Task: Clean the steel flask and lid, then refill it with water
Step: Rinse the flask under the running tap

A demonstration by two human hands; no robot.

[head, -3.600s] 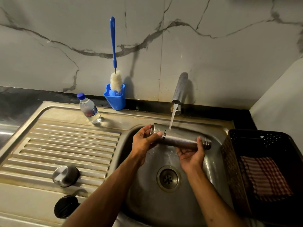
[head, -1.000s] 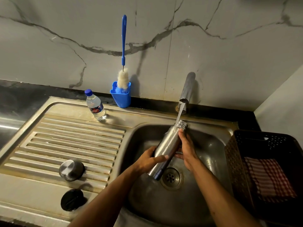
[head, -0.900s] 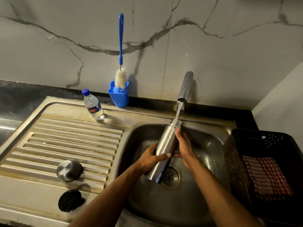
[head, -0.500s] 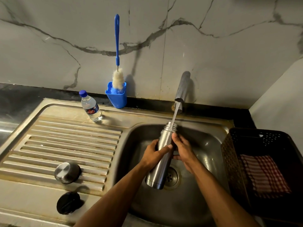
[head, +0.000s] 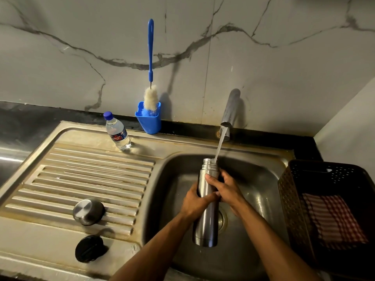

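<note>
Flask mouth up under the tap stream

I see the flask (head: 206,209) nearly upright over the sink (head: 263,179), open neck far, base near; my left hand (head: 195,201) wraps its middle, my right hand (head: 225,189) curls round just below the neck.

The small clear plastic water bottle's (head: 117,132) label is too small to read; the black perforated plastic basket (head: 332,201) is probably cut by the right edge.

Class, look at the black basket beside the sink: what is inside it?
Inside the black basket lies a red-and-white checked cloth. Whatever sits beneath the cloth is covered, and the basket's far corners are too dark to make out.
</note>
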